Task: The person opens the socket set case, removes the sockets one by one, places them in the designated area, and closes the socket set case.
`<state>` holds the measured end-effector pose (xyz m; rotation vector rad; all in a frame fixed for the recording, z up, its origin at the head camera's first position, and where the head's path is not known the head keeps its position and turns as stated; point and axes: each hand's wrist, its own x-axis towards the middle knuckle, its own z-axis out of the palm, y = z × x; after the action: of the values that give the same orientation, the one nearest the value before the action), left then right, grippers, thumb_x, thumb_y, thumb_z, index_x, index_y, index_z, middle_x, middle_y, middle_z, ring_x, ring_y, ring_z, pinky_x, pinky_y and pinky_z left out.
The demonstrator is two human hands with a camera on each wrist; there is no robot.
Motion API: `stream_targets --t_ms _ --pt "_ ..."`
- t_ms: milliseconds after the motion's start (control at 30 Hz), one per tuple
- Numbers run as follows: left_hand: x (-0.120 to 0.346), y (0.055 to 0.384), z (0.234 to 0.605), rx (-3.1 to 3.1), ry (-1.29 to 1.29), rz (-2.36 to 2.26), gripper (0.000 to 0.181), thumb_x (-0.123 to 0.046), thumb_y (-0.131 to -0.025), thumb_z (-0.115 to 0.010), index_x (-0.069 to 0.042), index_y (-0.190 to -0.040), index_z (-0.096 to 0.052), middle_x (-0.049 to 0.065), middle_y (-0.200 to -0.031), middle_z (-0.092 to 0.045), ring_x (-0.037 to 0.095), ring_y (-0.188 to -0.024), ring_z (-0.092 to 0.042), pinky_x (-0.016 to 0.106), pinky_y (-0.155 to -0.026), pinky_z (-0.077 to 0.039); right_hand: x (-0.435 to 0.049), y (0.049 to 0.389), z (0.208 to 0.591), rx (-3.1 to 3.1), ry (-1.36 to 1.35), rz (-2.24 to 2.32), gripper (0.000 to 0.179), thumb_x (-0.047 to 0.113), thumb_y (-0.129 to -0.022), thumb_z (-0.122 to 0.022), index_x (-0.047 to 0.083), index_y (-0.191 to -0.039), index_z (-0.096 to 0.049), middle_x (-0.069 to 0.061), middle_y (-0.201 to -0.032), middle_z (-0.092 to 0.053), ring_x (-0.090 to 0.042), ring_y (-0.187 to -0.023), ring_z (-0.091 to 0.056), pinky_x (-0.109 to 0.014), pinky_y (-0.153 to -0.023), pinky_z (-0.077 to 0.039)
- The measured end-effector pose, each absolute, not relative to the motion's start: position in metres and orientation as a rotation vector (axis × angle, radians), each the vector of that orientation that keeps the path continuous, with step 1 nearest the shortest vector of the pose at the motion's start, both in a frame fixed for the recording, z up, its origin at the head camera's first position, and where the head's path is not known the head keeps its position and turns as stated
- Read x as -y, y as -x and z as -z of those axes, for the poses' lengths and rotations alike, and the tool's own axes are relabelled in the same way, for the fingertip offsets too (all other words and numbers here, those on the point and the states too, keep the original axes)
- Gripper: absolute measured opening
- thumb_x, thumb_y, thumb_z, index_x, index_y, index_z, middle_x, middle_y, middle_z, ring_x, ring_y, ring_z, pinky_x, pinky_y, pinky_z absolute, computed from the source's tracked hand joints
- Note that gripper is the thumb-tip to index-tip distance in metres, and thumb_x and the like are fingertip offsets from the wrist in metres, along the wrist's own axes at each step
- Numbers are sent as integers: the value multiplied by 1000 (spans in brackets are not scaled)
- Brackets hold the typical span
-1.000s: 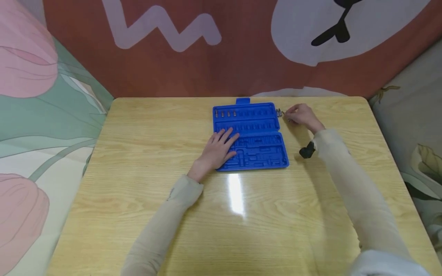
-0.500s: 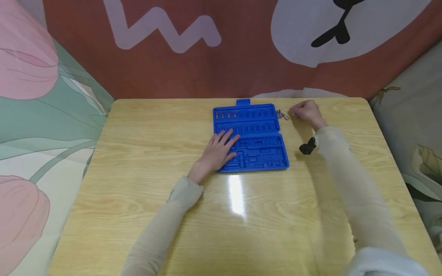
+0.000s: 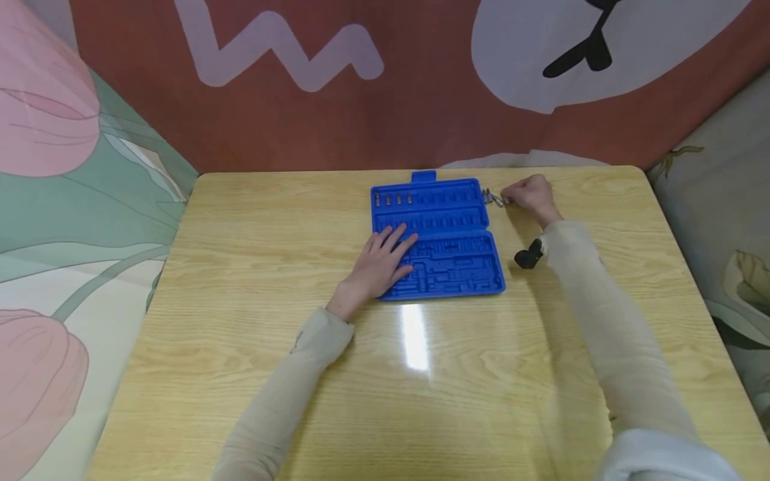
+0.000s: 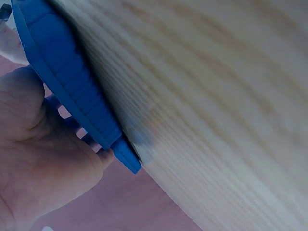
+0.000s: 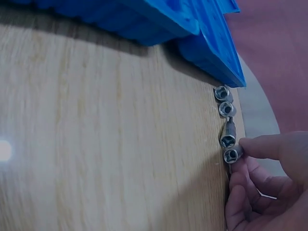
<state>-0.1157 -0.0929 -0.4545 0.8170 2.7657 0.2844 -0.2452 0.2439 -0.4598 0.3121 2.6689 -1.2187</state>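
Socket [image 5: 234,154] in right hand [image 3: 533,193]

Cylindrical silver metal sockets [image 5: 231,109] and a blue plastic case [image 3: 469,268] bar my right fingers [image 5: 236,206] leftward; wooden bench [image 3: 457,394] nearer me lies free.

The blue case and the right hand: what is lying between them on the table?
A row of small metal sockets stretches from beside the blue case to the right hand, best seen in the right wrist view.
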Motion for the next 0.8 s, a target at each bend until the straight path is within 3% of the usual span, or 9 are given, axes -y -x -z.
stream_targets --t_ms 200,600,800 --pt "92 115 452 -2776 -829 -284 61 -38 -103 -43 -17 -155 -20 13 -160 -13 36 -145 -11 49 -116 -7 -241 243 463 -2721 -269 1202 33 23 -89 -68 -8 -98 -72 0 -68 -66 -13 -59 -51 -29 -52 -39" --pt "91 113 451 -2780 -843 -288 61 -37 -103 -44 -16 -155 -21 14 -159 -14 37 -144 -12 50 -116 -9 -239 240 466 -2728 -254 1210 36 27 -93 -62 -7 -91 -73 -1 -63 -63 -13 -53 -44 -29 -48 -36" --pt "91 115 454 -2784 -829 -287 61 -39 -103 -42 -17 -155 -21 13 -160 -13 36 -145 -11 49 -116 -7 -242 239 469 -2735 -252 1247 37 28 -95 -59 -7 -99 -71 -2 -76 -65 -13 -59 -46 -27 -51 -37"
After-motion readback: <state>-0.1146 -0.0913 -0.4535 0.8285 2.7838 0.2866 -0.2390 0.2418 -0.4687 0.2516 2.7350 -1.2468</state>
